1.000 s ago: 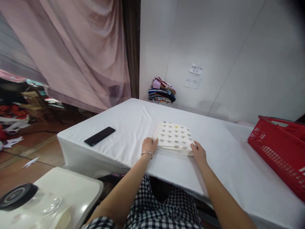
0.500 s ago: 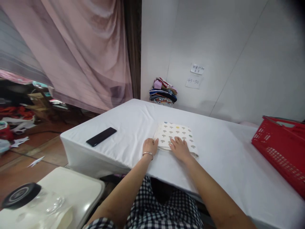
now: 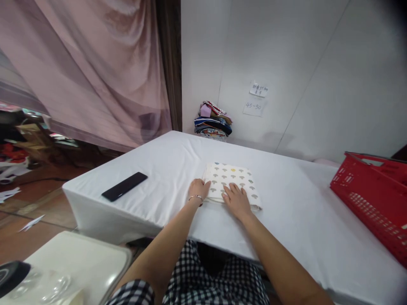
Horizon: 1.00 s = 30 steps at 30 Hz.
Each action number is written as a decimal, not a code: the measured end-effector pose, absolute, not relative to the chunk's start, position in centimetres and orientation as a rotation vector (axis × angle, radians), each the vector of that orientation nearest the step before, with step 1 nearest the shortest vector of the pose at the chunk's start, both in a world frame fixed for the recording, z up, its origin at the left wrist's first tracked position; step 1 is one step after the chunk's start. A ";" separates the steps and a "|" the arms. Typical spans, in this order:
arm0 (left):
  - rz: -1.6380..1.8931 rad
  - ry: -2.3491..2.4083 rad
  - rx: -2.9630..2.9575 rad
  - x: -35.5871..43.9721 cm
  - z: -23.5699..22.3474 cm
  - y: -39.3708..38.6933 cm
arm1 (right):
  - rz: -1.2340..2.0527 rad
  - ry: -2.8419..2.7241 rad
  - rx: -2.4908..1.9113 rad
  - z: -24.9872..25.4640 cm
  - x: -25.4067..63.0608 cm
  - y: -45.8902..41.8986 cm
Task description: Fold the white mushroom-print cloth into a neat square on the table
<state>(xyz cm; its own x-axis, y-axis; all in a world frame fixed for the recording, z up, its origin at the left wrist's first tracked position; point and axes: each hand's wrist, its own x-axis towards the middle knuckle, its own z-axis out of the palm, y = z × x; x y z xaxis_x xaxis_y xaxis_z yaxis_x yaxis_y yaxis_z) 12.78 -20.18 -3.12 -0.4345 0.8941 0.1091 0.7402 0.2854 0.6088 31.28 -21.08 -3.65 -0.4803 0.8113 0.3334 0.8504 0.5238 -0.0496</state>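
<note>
A folded white cloth (image 3: 233, 180) printed with small grey mushroom shapes, one of them yellow, lies flat on the white-covered table (image 3: 292, 199). At its near left corner my left hand (image 3: 197, 189), with a bracelet at the wrist, grips the layered edge, thumb over the top; the other fingers are partly hidden. My right hand (image 3: 237, 201) rests palm down on the cloth's near part, fingers spread and holding nothing.
Left on the table is a black phone (image 3: 125, 186). A red plastic basket (image 3: 375, 199) stands at the right. Folded fabrics (image 3: 213, 120) are piled behind the far edge, by the wall. A white stool (image 3: 85, 258) at lower left bears a clear container with a dark lid.
The view has shifted slightly, so the table and phone appear a little further left. Both hands stay on the cloth in nearly the same place.
</note>
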 end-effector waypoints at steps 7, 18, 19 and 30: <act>0.855 2.258 1.539 12.2 -3.7 -19.6 | -0.184 -2.395 -1.351 -4.1 31.4 -21.1; 0.883 2.259 1.456 11.5 -5.3 -18.7 | -0.196 -2.354 -1.290 -4.6 31.5 -20.8; 0.852 2.248 1.450 11.4 -5.2 -18.3 | -0.194 -2.353 -1.297 -4.7 31.4 -20.8; 0.571 2.293 1.545 11.8 -2.6 -15.3 | -0.187 -2.336 -1.314 -4.9 31.4 -20.8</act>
<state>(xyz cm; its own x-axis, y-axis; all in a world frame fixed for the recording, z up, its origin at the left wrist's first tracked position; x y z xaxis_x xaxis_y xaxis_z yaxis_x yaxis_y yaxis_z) 11.83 -15.32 -2.57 -0.3658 0.9299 -0.0384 0.8034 0.3364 0.4913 31.38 -20.82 -4.86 -0.4439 0.7768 0.4466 0.8379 0.5365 -0.1003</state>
